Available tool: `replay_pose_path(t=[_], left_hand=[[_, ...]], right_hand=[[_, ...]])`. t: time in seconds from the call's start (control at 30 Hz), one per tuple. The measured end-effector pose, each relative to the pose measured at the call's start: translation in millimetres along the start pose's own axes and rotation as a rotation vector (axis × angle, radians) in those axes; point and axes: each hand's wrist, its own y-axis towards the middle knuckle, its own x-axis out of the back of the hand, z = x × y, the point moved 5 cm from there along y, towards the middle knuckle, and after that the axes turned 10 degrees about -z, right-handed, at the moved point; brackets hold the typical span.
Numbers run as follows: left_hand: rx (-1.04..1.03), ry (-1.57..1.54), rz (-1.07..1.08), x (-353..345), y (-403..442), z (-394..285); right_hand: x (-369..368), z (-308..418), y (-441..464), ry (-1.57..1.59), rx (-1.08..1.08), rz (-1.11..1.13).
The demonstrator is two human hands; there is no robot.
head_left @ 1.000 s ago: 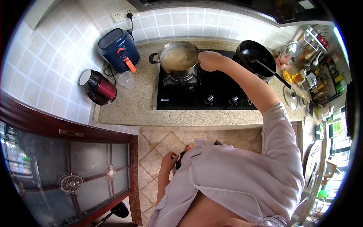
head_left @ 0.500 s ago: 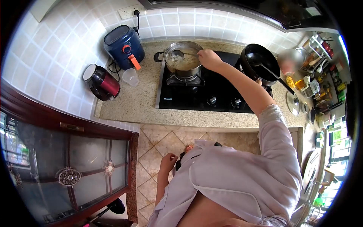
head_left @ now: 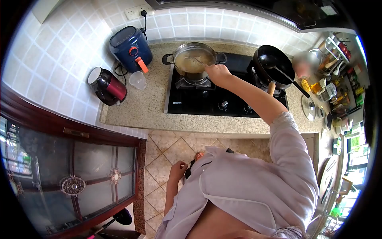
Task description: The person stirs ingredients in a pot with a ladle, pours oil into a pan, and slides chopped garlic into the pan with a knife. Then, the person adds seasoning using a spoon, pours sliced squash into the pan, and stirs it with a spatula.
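Observation:
My right hand [head_left: 218, 74] is closed round the handle of a metal ladle [head_left: 197, 60] at the right rim of a steel pot [head_left: 193, 73]. The ladle's bowl is hidden under the cloudy, pale liquid [head_left: 189, 63] in the pot. The pot has dark side handles and sits on the left burner of a black gas stove [head_left: 191, 101]. Low at my side hangs my left hand [head_left: 178, 170], its fingers curled in and nothing visible in them.
A black wok [head_left: 264, 59] with a long-handled utensil [head_left: 288, 76] occupies the right burner. On the left are a blue air fryer [head_left: 133, 49], a red kettle [head_left: 109, 87] and a clear plastic cup [head_left: 137, 80]. A glass lid [head_left: 308, 108] and several bottles line the right.
My right hand has moved slightly down and left with the ladle. The ladle's bowl, visible before, has sunk into the liquid. My left hand stays by my side.

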Motion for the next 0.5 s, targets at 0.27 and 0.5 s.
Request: replay_pose_path(t=[0.27,0.5], left_hand=[[-0.03,0.026,0.01,0,10,-4],[-0.056,0.037,0.019,-1,13,-6]], right_hand=[[34,12,-29,0.105,0.054,0.022],[56,5,-46,0.07,0.031,0.002]])
